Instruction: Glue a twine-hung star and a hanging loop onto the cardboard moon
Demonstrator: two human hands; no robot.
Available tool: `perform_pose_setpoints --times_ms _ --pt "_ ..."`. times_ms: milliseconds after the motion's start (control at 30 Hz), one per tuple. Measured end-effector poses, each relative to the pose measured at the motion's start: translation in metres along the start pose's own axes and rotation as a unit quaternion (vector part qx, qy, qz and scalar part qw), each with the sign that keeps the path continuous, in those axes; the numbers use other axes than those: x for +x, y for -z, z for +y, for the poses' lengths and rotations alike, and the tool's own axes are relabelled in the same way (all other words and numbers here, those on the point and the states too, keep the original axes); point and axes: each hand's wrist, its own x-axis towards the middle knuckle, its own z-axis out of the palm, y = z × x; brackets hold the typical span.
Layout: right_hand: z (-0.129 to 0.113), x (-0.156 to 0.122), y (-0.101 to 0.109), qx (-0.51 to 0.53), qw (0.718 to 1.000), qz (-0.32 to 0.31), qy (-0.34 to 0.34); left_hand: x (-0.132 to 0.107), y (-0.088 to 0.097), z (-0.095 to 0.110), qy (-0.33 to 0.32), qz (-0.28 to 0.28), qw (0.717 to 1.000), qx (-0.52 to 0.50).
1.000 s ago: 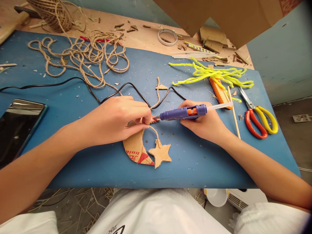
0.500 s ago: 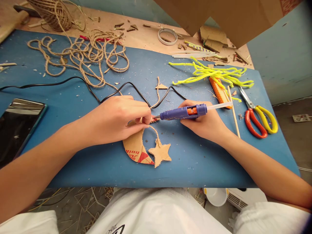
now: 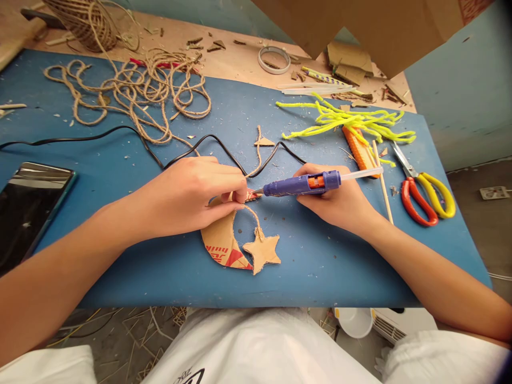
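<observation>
My left hand (image 3: 200, 194) is closed over the upper part of a crescent moon cut from cardboard (image 3: 220, 242), pinching it and the twine together. Red print shows on the moon's lower end. A small cardboard star (image 3: 262, 253) hangs from a short loop of twine (image 3: 252, 212) and lies beside the moon's lower tip. My right hand (image 3: 334, 200) grips a blue hot glue gun (image 3: 302, 184), a clear glue stick (image 3: 362, 173) standing out of its back. The gun's metal nozzle is at the moon's upper tip by my left fingertips; whether it touches cannot be seen.
Scissors (image 3: 426, 194), an orange cutter (image 3: 358, 149) and yellow-green pipe cleaners (image 3: 340, 120) lie on the right. Tangled twine (image 3: 152, 90) spreads at the back left, a phone (image 3: 34, 205) at the left. A black cord (image 3: 216, 138) crosses behind my hands.
The glue gun's nozzle has shifted very slightly right, away from my left fingertips. Both hands otherwise keep the same hold.
</observation>
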Motion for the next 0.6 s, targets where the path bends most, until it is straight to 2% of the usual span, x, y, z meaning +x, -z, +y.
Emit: perform_pose_setpoints --times_ms 233,600 --pt "-0.0006 -0.0004 0.0007 -0.001 1.000 -0.002 -0.008 -0.0003 -0.0008 -0.0002 0.026 -0.014 1.000 0.000" --pt "-0.0002 -0.0008 0.0014 0.011 1.000 0.000 -0.010 -0.0003 -0.0009 0.0007 0.001 0.002 1.000 -0.003"
